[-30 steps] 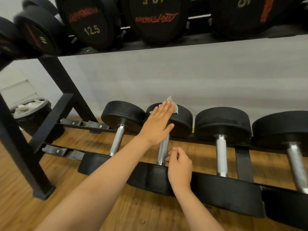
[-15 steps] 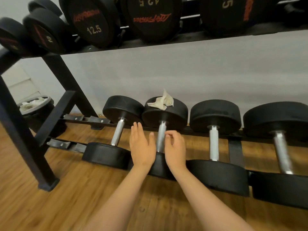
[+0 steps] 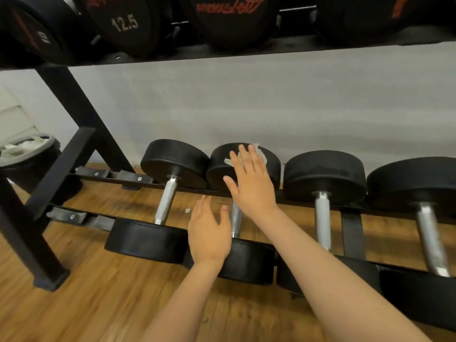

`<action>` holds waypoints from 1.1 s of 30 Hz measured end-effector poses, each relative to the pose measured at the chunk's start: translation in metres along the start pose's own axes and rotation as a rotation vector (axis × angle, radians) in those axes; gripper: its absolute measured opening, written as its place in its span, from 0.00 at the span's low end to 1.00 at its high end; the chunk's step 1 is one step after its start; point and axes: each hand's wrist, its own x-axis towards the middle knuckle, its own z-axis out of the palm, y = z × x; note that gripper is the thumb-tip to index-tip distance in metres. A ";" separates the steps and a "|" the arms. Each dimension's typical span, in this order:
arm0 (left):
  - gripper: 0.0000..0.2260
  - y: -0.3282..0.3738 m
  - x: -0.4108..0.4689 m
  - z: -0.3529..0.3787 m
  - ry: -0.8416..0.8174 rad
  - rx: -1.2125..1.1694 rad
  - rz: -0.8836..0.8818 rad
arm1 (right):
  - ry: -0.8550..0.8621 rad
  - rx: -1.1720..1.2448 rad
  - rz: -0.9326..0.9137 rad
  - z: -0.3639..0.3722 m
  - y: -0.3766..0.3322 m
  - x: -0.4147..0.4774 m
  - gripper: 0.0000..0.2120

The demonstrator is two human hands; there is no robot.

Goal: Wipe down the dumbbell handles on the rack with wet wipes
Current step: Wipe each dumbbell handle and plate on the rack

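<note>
1. Wipe [image 3: 228, 161]: on the far head of the second dumbbell [image 3: 246, 262], lower rack [image 3: 74, 104] shelf.
2. Right hand [image 3: 251, 186]: fingers straight, laid over the wipe.
3. Left hand [image 3: 209, 233]: fingers spread, holding nothing, beside the handle [image 3: 236, 220].

— What was the handle [image 3: 236, 219] beside the left hand [image 3: 209, 236] made of?
— Knurled silver metal. The heads [image 3: 323, 174] looked matt black rubber; the wipe [image 3: 228, 161] under the right hand [image 3: 251, 183], crumpled white paper; the floor [image 3: 111, 292], varnished wood.
</note>
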 end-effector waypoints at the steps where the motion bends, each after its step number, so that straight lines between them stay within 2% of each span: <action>1: 0.23 0.001 0.000 0.000 0.004 -0.003 -0.002 | -0.004 0.025 -0.001 -0.001 0.004 0.001 0.29; 6: 0.23 0.003 -0.001 -0.002 0.009 -0.004 -0.025 | -0.023 0.237 0.172 -0.010 0.022 0.018 0.31; 9: 0.22 0.006 -0.003 -0.004 0.010 -0.011 -0.034 | 0.008 0.249 0.160 0.000 0.018 -0.019 0.33; 12: 0.21 0.008 -0.002 -0.005 0.000 -0.015 -0.051 | 0.015 0.441 0.233 0.001 0.031 -0.008 0.33; 15: 0.21 0.008 -0.003 -0.006 -0.012 -0.004 -0.051 | 0.026 0.675 0.405 -0.001 0.038 -0.001 0.37; 18: 0.21 0.010 -0.003 -0.007 -0.021 -0.005 -0.050 | 0.049 0.794 0.430 0.009 0.027 -0.028 0.45; 23: 0.21 0.009 -0.004 -0.007 -0.017 -0.032 -0.057 | 0.028 0.792 0.469 0.009 0.032 -0.026 0.56; 27: 0.21 0.008 -0.004 -0.007 -0.016 -0.051 -0.058 | 0.034 0.825 0.473 0.012 0.034 -0.028 0.52; 33: 0.21 0.003 -0.001 -0.004 -0.012 -0.042 -0.037 | 0.095 0.848 0.600 0.014 0.028 -0.009 0.49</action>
